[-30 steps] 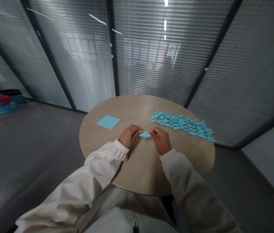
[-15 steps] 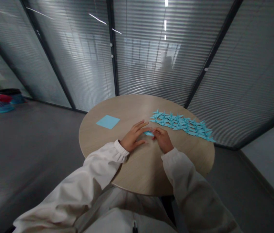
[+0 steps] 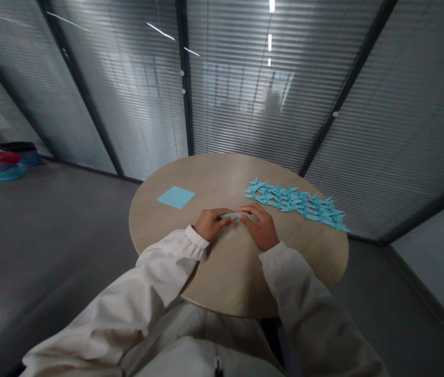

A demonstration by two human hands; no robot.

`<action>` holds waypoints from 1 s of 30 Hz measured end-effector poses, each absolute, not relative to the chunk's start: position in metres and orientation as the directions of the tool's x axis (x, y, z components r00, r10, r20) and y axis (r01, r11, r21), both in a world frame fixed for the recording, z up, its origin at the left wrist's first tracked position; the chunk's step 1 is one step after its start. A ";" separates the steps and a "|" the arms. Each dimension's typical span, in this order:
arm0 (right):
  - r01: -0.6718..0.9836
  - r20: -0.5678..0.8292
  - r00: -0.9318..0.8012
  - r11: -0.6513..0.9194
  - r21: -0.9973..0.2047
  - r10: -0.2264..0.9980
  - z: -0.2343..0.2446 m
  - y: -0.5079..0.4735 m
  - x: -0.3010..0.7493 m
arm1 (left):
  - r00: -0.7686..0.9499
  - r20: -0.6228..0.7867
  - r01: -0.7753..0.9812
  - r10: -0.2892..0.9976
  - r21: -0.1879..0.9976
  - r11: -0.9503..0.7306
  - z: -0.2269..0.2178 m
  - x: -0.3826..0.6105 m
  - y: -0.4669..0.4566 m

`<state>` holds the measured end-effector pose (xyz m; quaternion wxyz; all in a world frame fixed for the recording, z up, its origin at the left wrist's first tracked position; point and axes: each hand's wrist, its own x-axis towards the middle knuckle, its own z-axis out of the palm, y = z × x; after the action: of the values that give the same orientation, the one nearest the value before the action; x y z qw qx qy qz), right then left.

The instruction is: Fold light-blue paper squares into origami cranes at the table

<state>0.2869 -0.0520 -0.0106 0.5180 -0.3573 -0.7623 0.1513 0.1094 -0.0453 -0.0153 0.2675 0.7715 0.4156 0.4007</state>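
Note:
A small folded piece of light blue paper [image 3: 230, 215] is pinched between both my hands, just above the round wooden table [image 3: 237, 267]. My left hand [image 3: 209, 223] is curled, its fingertips closed on the paper's left end. From the other side, my right hand [image 3: 260, 226] grips the right end, fingers bent over it. Most of the paper is hidden by my fingers. Both arms wear white sleeves.
A flat square sheet of blue paper [image 3: 176, 197] lies on the table's left part. Several folded blue paper cranes [image 3: 296, 203] are laid in rows at the right back. Glass walls with blinds stand behind. Coloured basins [image 3: 0, 163] sit on the floor far left.
My left hand, spread flat beside the paper half a second ago, has curled and pinched the paper again. The paper now shows as a thin strip, lifted slightly between both hands.

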 end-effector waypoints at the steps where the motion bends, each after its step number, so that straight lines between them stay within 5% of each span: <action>1: 0.398 0.695 -0.223 0.715 -0.575 0.684 -0.010 -0.052 0.287 | 0.333 0.376 0.413 0.865 0.766 -0.492 -0.017 0.110 -0.045; 9: 0.423 0.699 -0.239 0.720 -0.550 0.674 -0.014 -0.050 0.287 | 0.368 0.292 0.349 0.883 0.836 -0.423 -0.016 0.112 -0.047; 21: 0.460 0.703 -0.353 0.769 -0.444 0.617 -0.014 -0.052 0.289 | 0.409 0.083 -0.002 0.909 0.996 -0.091 -0.013 0.117 -0.049; 30: 0.534 0.657 -0.392 0.741 -0.406 0.643 -0.016 -0.053 0.288 | 0.354 0.035 0.037 0.935 0.998 -0.052 -0.008 0.120 -0.049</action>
<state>0.2881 -0.0531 -0.0159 0.4225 -0.3539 -0.8319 0.0646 0.1197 -0.0495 -0.0080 0.5589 0.6038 0.4024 0.4015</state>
